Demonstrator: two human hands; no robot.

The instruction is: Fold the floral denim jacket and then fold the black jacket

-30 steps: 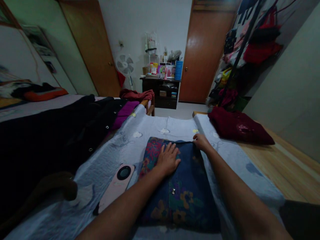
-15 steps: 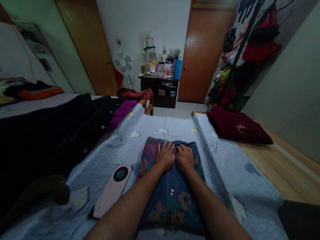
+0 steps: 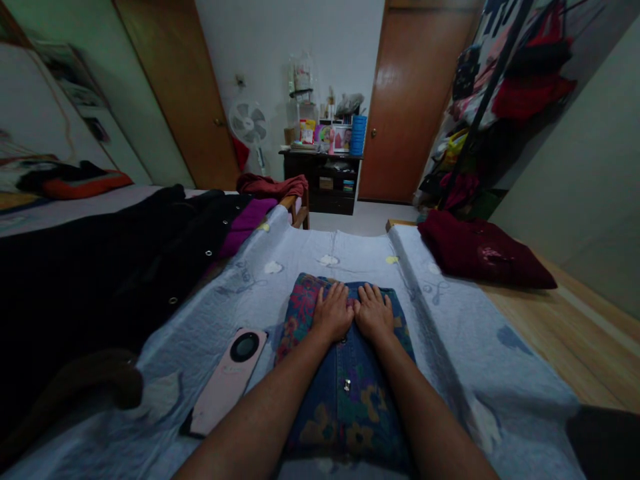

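Note:
A folded denim garment (image 3: 350, 407) with red, yellow and purple flowers lies on the pale blue sheet (image 3: 335, 245), its metal buttons facing up. My left hand (image 3: 333, 312) rests flat on its upper part, left of the middle, fingers stretched forward. Close beside it, my right hand (image 3: 373, 310) lies flat on the upper right part, its fingers spread a little. The thumbs nearly meet near the collar. To the left of my left forearm is a pink phone (image 3: 227, 387) with a round black camera ring, touched by neither hand.
Black clothing (image 3: 100, 273) with metal eyelets spreads across the left side. A folded maroon garment (image 3: 483, 253) lies at the right, by a wooden surface (image 3: 565, 327). Further back stand a fan (image 3: 249, 125), a dark cabinet (image 3: 320, 175) and hanging bags (image 3: 533, 93).
My right hand's fingers have gone from curled at the collar to stretched flat on the garment. My left hand stays on it. The view has shifted slightly.

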